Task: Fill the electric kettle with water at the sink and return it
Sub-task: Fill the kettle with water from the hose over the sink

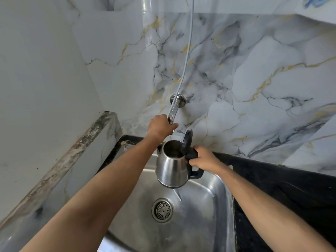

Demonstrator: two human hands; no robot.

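A stainless steel electric kettle [170,169] with a black handle hangs in the air over the steel sink [216,202]. Its black lid [187,141] stands flipped open. My right hand [203,158] grips the top of the kettle's handle. My left hand [161,127] is closed around the end of the chrome wall tap [173,108], directly above the kettle's open mouth. A thin stream of water seems to drop from the tap into the kettle. The tap's outlet is hidden under my fingers.
The sink's drain strainer [162,210] lies below the kettle. A black countertop [283,186] runs along the right. A marble ledge [72,157] borders the left. A thin white cord [187,57] hangs down the marble wall [254,79] to the tap.
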